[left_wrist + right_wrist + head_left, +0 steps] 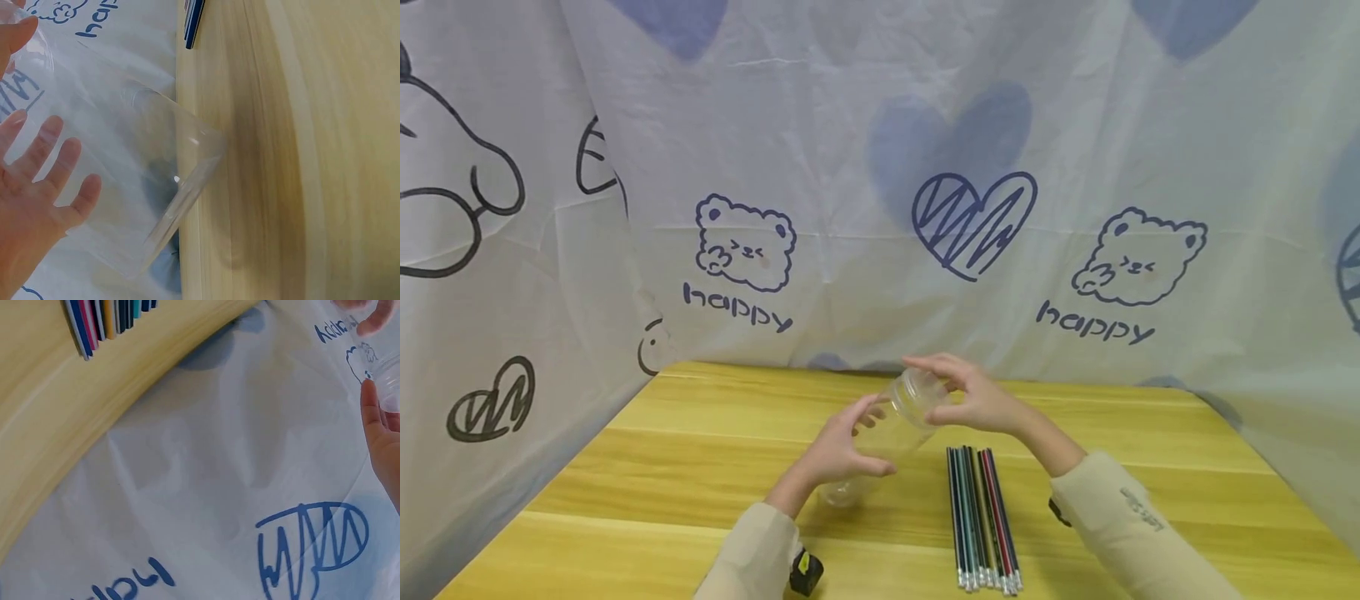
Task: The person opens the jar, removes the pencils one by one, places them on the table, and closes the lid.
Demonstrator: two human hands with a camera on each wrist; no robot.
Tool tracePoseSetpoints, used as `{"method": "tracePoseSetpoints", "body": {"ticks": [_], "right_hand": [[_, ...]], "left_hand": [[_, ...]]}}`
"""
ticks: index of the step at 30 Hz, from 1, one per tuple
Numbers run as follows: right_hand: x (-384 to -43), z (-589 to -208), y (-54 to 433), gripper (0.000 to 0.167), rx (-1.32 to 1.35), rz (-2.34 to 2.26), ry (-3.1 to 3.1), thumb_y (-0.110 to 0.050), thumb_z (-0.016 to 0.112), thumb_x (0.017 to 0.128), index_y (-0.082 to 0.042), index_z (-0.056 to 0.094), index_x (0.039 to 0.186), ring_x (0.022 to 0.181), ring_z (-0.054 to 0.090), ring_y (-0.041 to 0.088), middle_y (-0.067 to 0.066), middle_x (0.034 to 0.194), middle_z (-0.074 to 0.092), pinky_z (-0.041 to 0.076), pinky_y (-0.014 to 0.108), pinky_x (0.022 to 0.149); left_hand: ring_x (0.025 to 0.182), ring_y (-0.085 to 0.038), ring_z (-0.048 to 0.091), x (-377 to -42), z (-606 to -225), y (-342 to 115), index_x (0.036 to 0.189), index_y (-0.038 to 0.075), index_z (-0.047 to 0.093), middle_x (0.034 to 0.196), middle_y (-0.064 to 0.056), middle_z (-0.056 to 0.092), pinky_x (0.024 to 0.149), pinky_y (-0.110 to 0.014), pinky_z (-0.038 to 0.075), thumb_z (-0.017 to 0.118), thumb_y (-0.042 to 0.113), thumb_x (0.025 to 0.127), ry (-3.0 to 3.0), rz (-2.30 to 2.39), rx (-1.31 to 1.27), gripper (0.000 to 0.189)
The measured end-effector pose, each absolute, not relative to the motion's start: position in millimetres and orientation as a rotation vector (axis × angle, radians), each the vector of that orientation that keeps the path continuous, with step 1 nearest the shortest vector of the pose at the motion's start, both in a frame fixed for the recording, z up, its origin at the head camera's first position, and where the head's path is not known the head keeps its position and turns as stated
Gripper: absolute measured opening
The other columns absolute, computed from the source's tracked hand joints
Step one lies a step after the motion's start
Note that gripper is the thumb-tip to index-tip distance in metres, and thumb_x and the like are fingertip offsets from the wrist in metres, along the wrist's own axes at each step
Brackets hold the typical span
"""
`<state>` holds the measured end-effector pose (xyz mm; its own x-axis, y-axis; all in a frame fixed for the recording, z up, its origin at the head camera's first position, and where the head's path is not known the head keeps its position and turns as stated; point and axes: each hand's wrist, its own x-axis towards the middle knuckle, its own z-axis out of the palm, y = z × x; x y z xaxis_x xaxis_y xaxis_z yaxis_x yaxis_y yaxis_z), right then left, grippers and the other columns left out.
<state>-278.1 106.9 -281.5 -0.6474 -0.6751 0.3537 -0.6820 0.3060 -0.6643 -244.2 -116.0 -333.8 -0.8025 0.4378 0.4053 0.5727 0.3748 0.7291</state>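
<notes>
A clear plastic jar [891, 429] is held tilted above the table, its ringed top toward the upper right. My left hand [848, 446] grips the jar's body from the left, thumb toward me and fingers on the far side. Around the jar's top end curls my right hand [973, 400], fingers over the rim and thumb below. The left wrist view shows the spread fingers of my left hand [50, 175] along the see-through wall of the jar [150, 162]. At its right edge, the right wrist view catches only part of my right hand [381, 434] beside the jar's top [390, 384].
A row of several pencils [981, 517] in dark, teal, gold and red lies on the wood-grain table [662, 475], right of the jar, with metal ends toward me. A white cloth [850, 167] printed with hearts and bears hangs behind the table.
</notes>
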Motion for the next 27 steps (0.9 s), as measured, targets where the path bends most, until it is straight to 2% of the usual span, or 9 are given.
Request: {"method": "tracePoseSetpoints", "body": {"ticks": [9,14,22,27], "right_hand": [[-277.2,-277.5,102.5,0.065,1.359,1.115,-2.568,-0.024,0.065,0.074,-0.011,0.042,0.133,0.101,0.048,0.029,0.014,0.123,0.045,0.047,0.042,0.077],[-276.6,-277.3,103.3,0.065,1.357,1.079,-2.616,-0.026,0.064,0.074,-0.011,0.042,0.133,0.101,0.047,0.028,0.013,0.124,0.044,0.046,0.041,0.078],[-278.1,-274.7,106.5,0.079,1.479,1.070,-2.620,-0.022,0.075,0.067,-0.006,0.038,0.134,0.105,0.045,0.030,0.014,0.129,0.041,0.045,0.040,0.082],[-277.1,-271.8,103.3,0.078,1.403,1.024,-2.675,-0.026,0.076,0.068,-0.004,0.039,0.133,0.100,0.048,0.026,0.013,0.124,0.047,0.048,0.034,0.075]], "left_hand": [[0.100,-0.024,0.048,-265.4,-358.8,-118.3,0.133,0.013,0.037,0.115,-0.009,0.052,0.084,-0.042,0.040,0.081,0.022,0.060,-2.513,-1.374,-0.917,0.086],[0.100,-0.025,0.048,-266.6,-360.4,-117.7,0.133,0.015,0.038,0.115,-0.010,0.052,0.083,-0.044,0.040,0.081,0.026,0.060,-2.524,-1.383,-0.919,0.085],[0.101,-0.024,0.049,-264.9,-360.3,-117.5,0.133,0.015,0.038,0.116,-0.008,0.052,0.085,-0.043,0.039,0.081,0.026,0.060,-2.535,-1.357,-0.918,0.085],[0.101,-0.023,0.049,-264.4,-360.3,-117.8,0.133,0.016,0.038,0.116,-0.007,0.052,0.085,-0.043,0.040,0.080,0.026,0.060,-2.530,-1.357,-0.915,0.085]]}}
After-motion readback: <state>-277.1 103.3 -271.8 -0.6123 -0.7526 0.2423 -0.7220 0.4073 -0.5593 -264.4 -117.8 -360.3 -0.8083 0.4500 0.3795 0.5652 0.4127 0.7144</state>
